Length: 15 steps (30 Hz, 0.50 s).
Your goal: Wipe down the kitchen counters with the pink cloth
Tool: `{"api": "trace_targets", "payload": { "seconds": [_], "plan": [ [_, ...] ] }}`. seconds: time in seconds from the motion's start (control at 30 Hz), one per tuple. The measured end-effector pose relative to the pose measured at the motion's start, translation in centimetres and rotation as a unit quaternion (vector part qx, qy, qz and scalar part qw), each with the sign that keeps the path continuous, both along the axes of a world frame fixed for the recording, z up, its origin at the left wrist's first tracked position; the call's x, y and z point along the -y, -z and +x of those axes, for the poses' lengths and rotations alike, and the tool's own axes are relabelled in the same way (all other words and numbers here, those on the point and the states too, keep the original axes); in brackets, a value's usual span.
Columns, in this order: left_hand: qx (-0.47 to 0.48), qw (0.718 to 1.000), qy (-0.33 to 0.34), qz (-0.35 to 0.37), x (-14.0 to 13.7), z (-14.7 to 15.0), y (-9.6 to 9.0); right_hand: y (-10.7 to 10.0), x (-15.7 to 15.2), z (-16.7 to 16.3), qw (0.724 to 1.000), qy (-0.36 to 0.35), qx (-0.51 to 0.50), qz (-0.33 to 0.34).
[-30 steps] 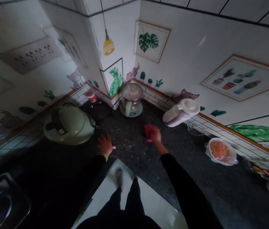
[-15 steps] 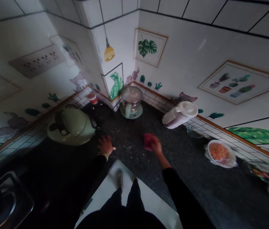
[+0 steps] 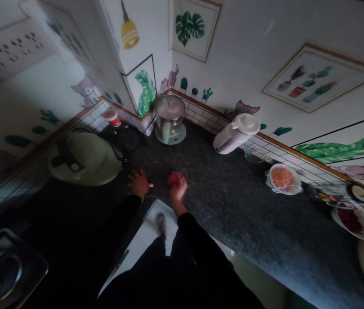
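Observation:
My right hand (image 3: 179, 189) is closed around a crumpled pink cloth (image 3: 174, 177), pressed on the dark countertop (image 3: 207, 180) near the corner. To its left, my left hand (image 3: 139, 182) rests on the counter with fingers spread, holding nothing. Beyond my left hand sits a rounded green appliance (image 3: 90, 159). Behind both hands, a glass kettle (image 3: 169, 116) with a green handle stands on its base in the corner. Thin bits of debris lie on the dark surface close to my left hand.
A white pitcher (image 3: 237, 134) stands against the right wall beside a clear glass dish (image 3: 254, 153). Farther right are a bowl of orange shreds (image 3: 282, 178) and a bowl of dark red food (image 3: 351, 219). A red cup (image 3: 112, 117) stands at the back left; a sink (image 3: 14, 266) lies lower left.
My right hand has swept the pink cloth leftward over the counter, closer to my left hand. The scattered white crumbs there are no longer visible. The view has tilted down.

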State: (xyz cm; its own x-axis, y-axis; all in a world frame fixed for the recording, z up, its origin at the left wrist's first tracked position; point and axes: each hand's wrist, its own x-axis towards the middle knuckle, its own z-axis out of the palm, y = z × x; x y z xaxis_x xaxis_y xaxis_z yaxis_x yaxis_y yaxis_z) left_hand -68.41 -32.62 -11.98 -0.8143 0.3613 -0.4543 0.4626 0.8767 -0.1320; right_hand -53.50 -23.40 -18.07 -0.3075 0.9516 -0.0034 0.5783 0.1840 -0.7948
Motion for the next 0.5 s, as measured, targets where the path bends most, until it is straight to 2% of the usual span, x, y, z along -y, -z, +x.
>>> {"api": "trace_targets", "payload": {
  "seconds": [0.07,0.1,0.17,0.27,0.33,0.4,0.43,0.5],
  "plan": [
    [0.0,1.0,0.002,0.008,0.0,0.1,-0.2,-1.1,-0.8,-0.7,0.999,0.014,-0.033,-0.037],
    [0.001,1.0,0.0,0.012,0.0,0.1,-0.4,-1.9,-1.5,0.5,0.998,0.02,-0.045,-0.047],
    [0.003,1.0,-0.006,0.017,0.0,0.2,-0.6,-3.6,-3.1,5.8,0.997,0.035,-0.049,-0.042],
    [0.013,0.999,-0.017,0.027,-0.1,0.3,-0.7,-5.4,-4.0,16.5,0.995,0.093,-0.02,-0.029],
    [0.021,0.999,-0.022,0.03,-0.1,0.2,-0.6,-5.5,-2.9,21.4,0.973,0.225,0.059,0.004],
    [0.021,0.999,-0.022,0.03,-0.2,0.1,-0.4,-4.2,-0.4,22.0,0.954,0.28,0.099,0.028],
    [0.02,0.999,-0.021,0.03,-0.2,0.1,-0.2,-3.2,1.3,20.6,0.955,0.275,0.104,0.034],
    [0.018,0.999,-0.018,0.03,-0.1,0.0,0.0,-0.9,4.7,15.0,0.972,0.214,0.094,0.037]
  ]
}}
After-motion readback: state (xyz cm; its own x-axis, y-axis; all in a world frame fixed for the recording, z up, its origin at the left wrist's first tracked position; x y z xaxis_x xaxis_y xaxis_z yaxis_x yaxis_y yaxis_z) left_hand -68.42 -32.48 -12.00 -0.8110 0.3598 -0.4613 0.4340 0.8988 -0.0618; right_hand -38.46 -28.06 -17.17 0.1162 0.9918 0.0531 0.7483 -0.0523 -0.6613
